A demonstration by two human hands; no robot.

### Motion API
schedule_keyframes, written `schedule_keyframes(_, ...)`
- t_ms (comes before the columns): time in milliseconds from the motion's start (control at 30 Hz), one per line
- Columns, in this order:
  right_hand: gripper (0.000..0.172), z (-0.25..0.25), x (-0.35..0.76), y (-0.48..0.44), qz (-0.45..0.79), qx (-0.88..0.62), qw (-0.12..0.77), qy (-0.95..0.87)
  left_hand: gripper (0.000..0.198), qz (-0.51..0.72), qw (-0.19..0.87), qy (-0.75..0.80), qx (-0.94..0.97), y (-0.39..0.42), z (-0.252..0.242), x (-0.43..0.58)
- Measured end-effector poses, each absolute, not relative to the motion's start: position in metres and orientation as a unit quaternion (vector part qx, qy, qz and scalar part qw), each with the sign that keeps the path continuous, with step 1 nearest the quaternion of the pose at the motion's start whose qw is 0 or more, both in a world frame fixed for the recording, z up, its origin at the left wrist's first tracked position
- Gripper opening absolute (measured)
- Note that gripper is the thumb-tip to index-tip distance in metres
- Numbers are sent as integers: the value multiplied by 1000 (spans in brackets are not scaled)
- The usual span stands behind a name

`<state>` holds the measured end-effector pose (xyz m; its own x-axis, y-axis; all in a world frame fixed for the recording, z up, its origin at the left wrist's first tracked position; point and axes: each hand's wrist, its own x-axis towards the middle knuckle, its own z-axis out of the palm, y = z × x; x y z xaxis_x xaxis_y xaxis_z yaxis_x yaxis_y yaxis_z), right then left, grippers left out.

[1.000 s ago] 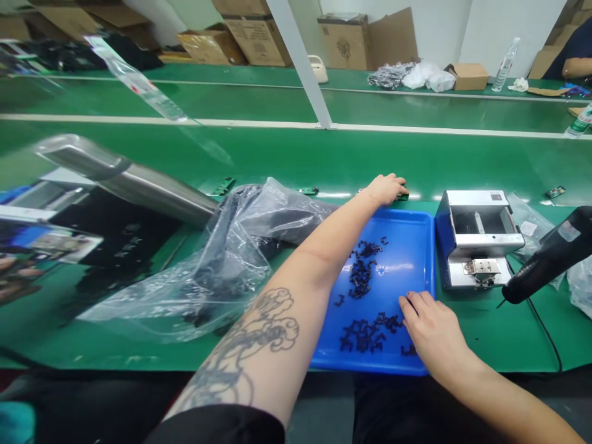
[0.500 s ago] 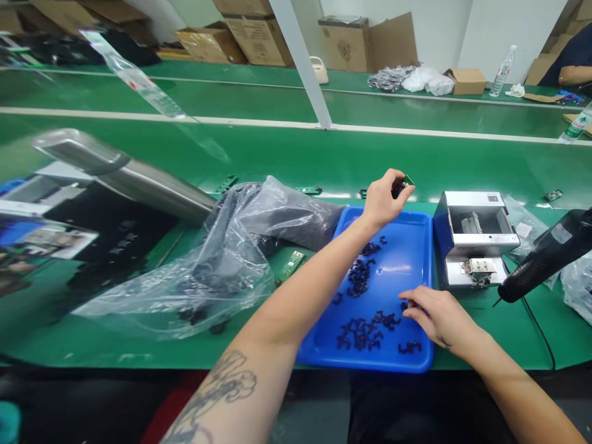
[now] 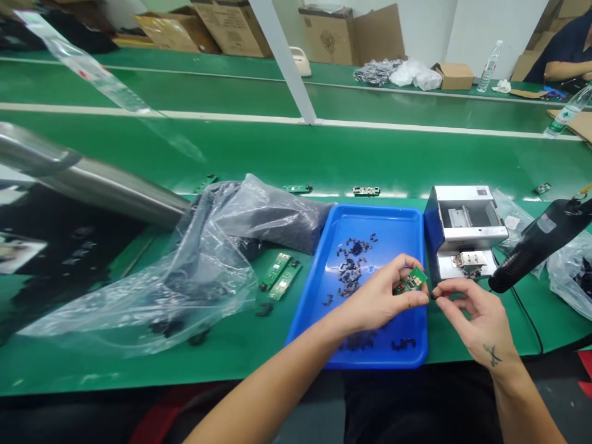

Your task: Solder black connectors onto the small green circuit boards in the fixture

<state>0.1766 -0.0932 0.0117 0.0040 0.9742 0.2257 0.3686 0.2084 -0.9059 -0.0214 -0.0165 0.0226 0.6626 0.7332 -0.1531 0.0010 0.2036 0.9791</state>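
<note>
My left hand [image 3: 386, 295] is closed on a small green circuit board [image 3: 415, 280], held above the right side of a blue tray [image 3: 305, 290]. Close by on the right, my right hand [image 3: 476, 314] pinches a tiny dark piece [image 3: 433, 296] between thumb and forefinger, near the board's edge. Small black plastic clips [image 3: 349, 274] lie scattered in the tray, some hidden under my left forearm. Beyond my right hand stands a silver and black screw feeder [image 3: 467, 231]. A black electric screwdriver [image 3: 531, 250] slants in from the right.
Two green boards [image 3: 280, 277] lie left of the tray beside a large clear plastic bag [image 3: 222, 265] of dark parts. More boards [image 3: 366, 191] sit along the green bench's back strip. A steel tube [image 3: 106, 182] crosses the left side. Across the bench, a person's arm [image 3: 564, 71] shows.
My left hand has come down and nearer from beyond the tray with the board. My right hand has lifted from the tray to beside it. The whole view has shifted slightly.
</note>
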Motion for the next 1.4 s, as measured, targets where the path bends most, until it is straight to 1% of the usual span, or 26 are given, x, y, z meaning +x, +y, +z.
schedule_keyframes(133,14,17,189,-94,315,-528,473,-631,33,268,655,337,621,-24,22,-8)
schedule_keyframes(233,15,19,192,-92,319,-522,474,-633,25,295,665,337,598,-25,18,1)
schedule_keyframes(400,13,12,191,-91,344,-534,489,-597,30,305,694,334,560,-29,15,4)
schedule_keyframes(467,21,6,189,-91,351,-548,510,-562,31,318,693,344,547,-31,14,3)
schedule_keyframes(533,25,0,184,-92,355,-563,531,-525,33,340,690,350,535,-33,14,4)
schedule_keyframes(600,23,-4,177,-93,367,-571,536,-502,34,357,682,352,531,-34,14,5)
schedule_keyframes(733,23,-3,167,-94,367,-576,546,-486,28,369,665,342,552,-35,15,5)
schedule_keyframes(833,20,2,173,-92,346,-573,551,-498,28,332,632,335,615,-32,18,-1)
schedule_keyframes(933,16,11,187,-88,332,-569,527,-536,24,275,592,339,678,-28,18,-9)
schedule_keyframes(1100,10,24,203,-79,297,-551,448,-638,9,249,553,370,704,-24,17,-12)
schedule_keyframes(1233,10,28,204,-77,251,-541,415,-687,13,265,513,375,725,-22,19,-12)
schedule_keyframes(1400,8,29,203,-78,206,-520,403,-724,14,276,495,377,733,-21,23,-11)
